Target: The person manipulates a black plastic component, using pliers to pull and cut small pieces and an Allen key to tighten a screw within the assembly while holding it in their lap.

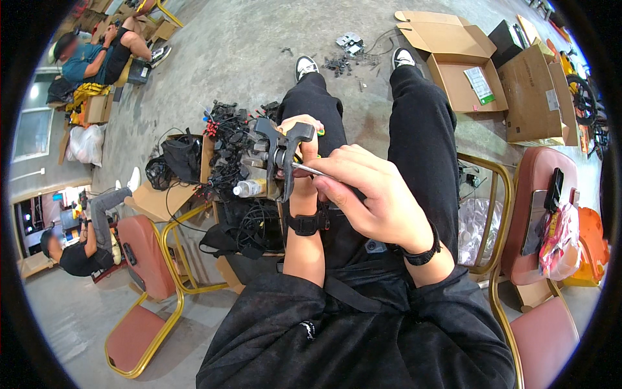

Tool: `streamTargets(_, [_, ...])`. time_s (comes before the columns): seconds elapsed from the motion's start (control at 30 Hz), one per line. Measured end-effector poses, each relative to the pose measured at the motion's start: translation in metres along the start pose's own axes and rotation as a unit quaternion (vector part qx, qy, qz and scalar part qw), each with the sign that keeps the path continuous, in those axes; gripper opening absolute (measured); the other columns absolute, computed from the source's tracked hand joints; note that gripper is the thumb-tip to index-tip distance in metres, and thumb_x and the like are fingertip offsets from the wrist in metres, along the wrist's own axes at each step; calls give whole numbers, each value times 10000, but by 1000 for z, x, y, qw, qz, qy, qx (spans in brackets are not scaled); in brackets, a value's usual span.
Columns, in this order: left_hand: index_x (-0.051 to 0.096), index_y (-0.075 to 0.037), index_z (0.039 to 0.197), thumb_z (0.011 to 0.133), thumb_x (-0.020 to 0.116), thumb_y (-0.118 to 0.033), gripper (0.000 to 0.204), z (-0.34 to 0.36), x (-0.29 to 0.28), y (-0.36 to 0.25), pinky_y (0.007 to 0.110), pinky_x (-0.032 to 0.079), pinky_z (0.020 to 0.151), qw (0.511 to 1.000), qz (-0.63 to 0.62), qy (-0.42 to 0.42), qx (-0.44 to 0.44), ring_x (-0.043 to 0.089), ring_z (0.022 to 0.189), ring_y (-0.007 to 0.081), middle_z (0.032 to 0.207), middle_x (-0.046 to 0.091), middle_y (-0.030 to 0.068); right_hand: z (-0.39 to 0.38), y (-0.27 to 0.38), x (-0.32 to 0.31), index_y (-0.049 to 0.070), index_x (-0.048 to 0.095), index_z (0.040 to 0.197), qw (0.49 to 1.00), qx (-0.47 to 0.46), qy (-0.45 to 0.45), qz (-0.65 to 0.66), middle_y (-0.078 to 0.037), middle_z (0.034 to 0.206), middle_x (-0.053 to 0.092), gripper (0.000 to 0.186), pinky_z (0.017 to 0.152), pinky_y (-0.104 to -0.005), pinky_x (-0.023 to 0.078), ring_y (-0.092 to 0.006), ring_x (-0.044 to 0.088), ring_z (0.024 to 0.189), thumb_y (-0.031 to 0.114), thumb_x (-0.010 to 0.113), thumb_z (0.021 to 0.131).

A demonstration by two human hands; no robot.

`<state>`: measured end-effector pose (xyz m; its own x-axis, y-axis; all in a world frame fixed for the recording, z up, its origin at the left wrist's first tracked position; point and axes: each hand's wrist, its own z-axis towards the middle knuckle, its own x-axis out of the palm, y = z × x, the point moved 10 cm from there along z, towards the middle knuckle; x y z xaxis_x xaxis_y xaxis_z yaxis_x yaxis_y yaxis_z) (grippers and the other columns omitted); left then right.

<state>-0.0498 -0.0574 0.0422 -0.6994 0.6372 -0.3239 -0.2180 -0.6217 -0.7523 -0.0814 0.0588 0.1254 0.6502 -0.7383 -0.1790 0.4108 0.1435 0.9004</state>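
In front of my lap, my left hand (304, 128) is closed around a dark forked device (285, 155) with curved, claw-like arms. Most of the fingers are hidden behind it. My right hand (366, 188) pinches a thin metal tool (312, 170) between thumb and fingers. The tool's far end reaches the middle of the forked device, and its exact tip is too small to make out. Just left of the device, a clear plastic bottle (249, 188) with a white cap lies tilted by a heap of black parts and cables (236, 139).
Gold-framed chairs stand at left (146, 259) and right (534, 214); a phone (555, 188) lies on the right one. Small parts (338, 65) and an open cardboard box (463, 81) rest on the floor ahead. Two people (97, 61) sit at the far left.
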Motion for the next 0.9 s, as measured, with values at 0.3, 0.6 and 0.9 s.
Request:
streamTargets(0.3, [497,-17,853,910,469,-59,76,12,5,15,318,463,718,989,-145,16,-24,538,761,172,825,565,100,4,22,-7,4,627,950,986,-99,-32,-128,-68,734,543,224,662,-327,417,-244,528,689,5,657,728])
streamTargets(0.6, [503,-29,886,918,487,-101,81,7,11,24,283,448,712,987,-140,49,-68,518,767,139,844,545,73,0,22,-10,62,616,980,957,-173,-27,-231,-39,777,532,321,733,-337,410,-229,529,732,70,646,661])
streamTargets(0.9, [561,-18,930,820,599,-79,131,4,6,30,311,449,719,976,-211,7,-53,576,822,185,915,606,82,0,24,-15,60,627,968,952,-183,-34,-243,-33,787,536,327,778,-351,424,-228,545,757,60,632,641])
